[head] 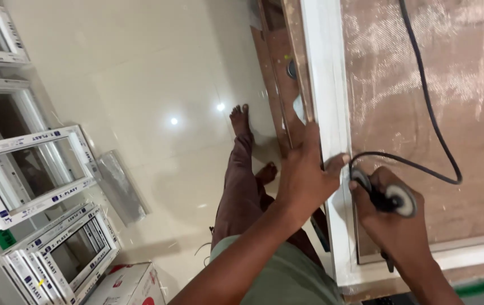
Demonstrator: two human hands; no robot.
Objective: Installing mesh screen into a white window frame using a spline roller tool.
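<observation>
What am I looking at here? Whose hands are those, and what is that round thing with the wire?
This one picture comes from a camera worn on a person's head, looking down, so you see their own arms and bare feet. The left hand presses on a white frame lying on a brown workbench. The right hand grips a small round tool with a black cable curling away across the bench. Inside the frame is a fine see-through mesh. On the shiny floor to the left stand more white window frames, and a cardboard box.
</observation>
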